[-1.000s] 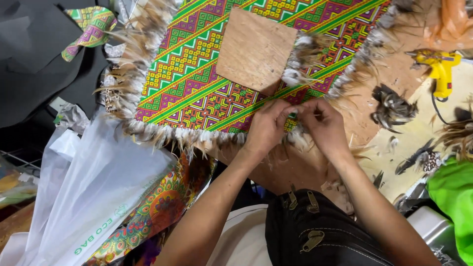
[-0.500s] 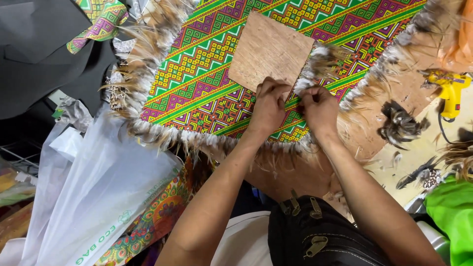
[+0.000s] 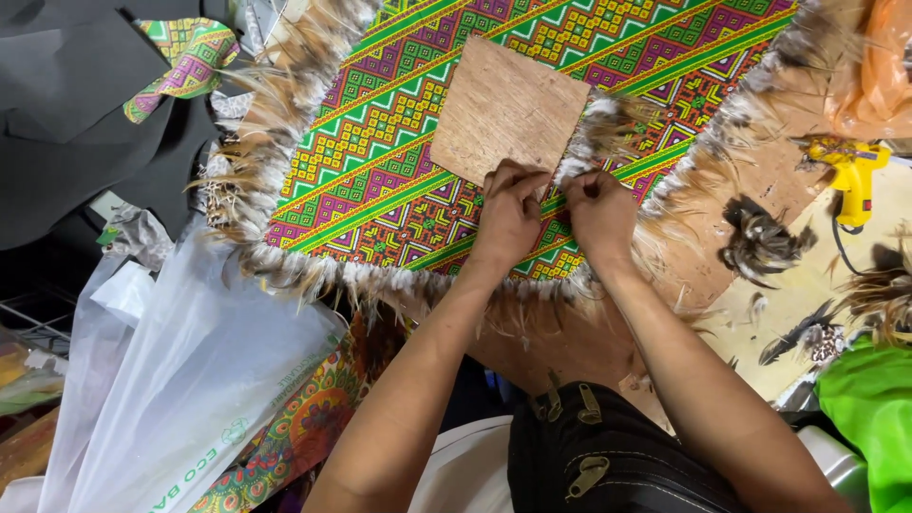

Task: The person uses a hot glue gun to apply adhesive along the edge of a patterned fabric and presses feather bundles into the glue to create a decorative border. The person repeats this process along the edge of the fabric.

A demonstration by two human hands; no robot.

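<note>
A patterned cloth panel (image 3: 399, 161) in green, purple, yellow and red lies before me, edged with brown and white feathers (image 3: 285, 266). A square brown board (image 3: 503, 104) rests on top of it. My left hand (image 3: 510, 214) has its fingers curled against the board's near edge. My right hand (image 3: 600, 209) sits just beside it, fingers pinched at a tuft of white and brown feathers (image 3: 594, 128) by the board's right corner. What either hand pinches is hidden by the fingers.
A yellow glue gun (image 3: 852, 176) lies at the right on a wooden surface with loose dark feathers (image 3: 760, 242). A white plastic bag (image 3: 180, 380) fills the lower left, black fabric (image 3: 76, 123) the upper left. Bright green plastic (image 3: 869, 408) sits at the right edge, a dark bag (image 3: 608, 456) in my lap.
Both hands have moved away from the feathered near edge of the cloth, up to the near edge of the brown board.
</note>
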